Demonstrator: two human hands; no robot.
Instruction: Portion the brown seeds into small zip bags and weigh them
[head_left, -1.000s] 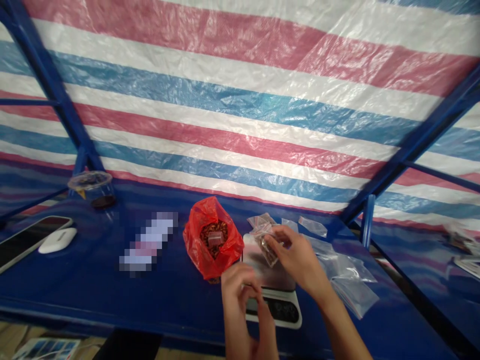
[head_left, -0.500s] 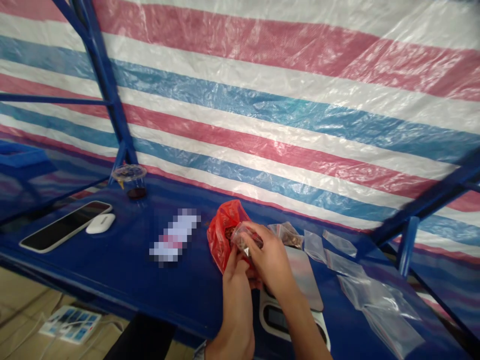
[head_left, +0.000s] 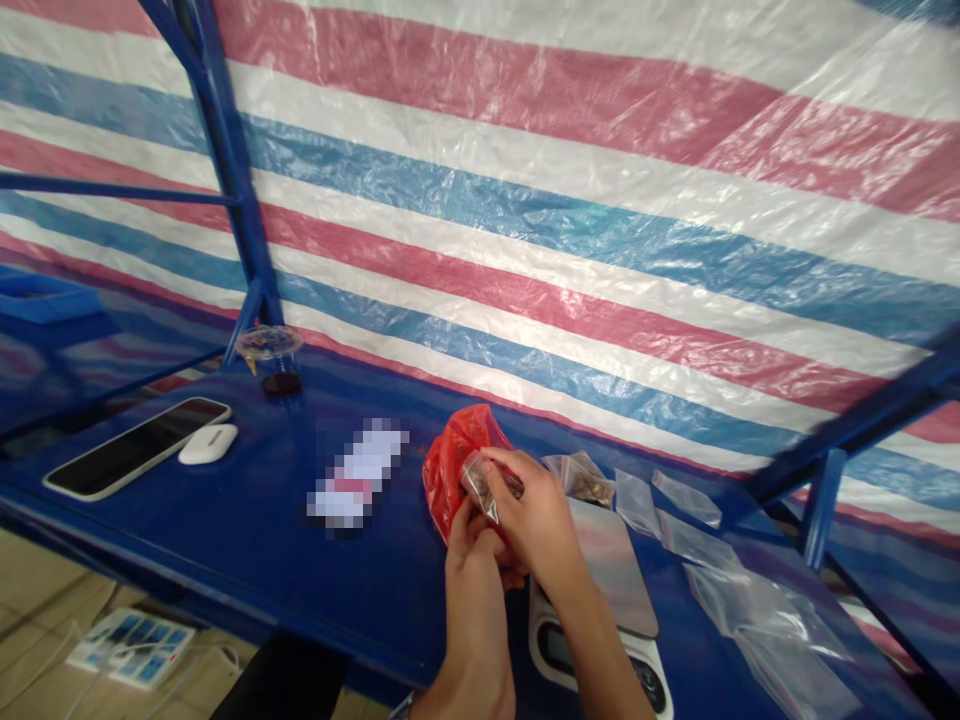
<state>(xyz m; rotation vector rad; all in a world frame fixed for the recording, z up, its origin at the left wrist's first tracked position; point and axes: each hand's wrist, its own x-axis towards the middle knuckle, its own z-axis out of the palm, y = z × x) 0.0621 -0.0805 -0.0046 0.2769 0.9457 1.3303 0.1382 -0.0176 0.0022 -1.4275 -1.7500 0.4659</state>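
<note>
A crumpled red plastic bag [head_left: 452,465] stands on the blue table with its mouth open. My left hand [head_left: 476,555] is closed on its near side, fingertips partly hidden behind the right hand. Over the bag's mouth, my right hand [head_left: 536,510] pinches a small clear zip bag [head_left: 480,485] that shows brown bits inside. Under my right forearm lies a kitchen scale [head_left: 611,565] with a metal plate, its lower part partly covered. Just behind the scale rests another zip bag [head_left: 589,480] with brown pieces in it.
Several flat clear zip bags [head_left: 757,600] are spread at the right. To the left lie a blurred-out slip [head_left: 360,475], a phone [head_left: 139,450], a white earbud case [head_left: 208,444] and a lidded plastic cup [head_left: 271,360] with dark liquid. Striped sheeting [head_left: 525,220] hangs behind.
The clear zip bag in my right hand has shifted slightly at the red bag's mouth, and its brown contents show more plainly. The whole view has moved a little.
</note>
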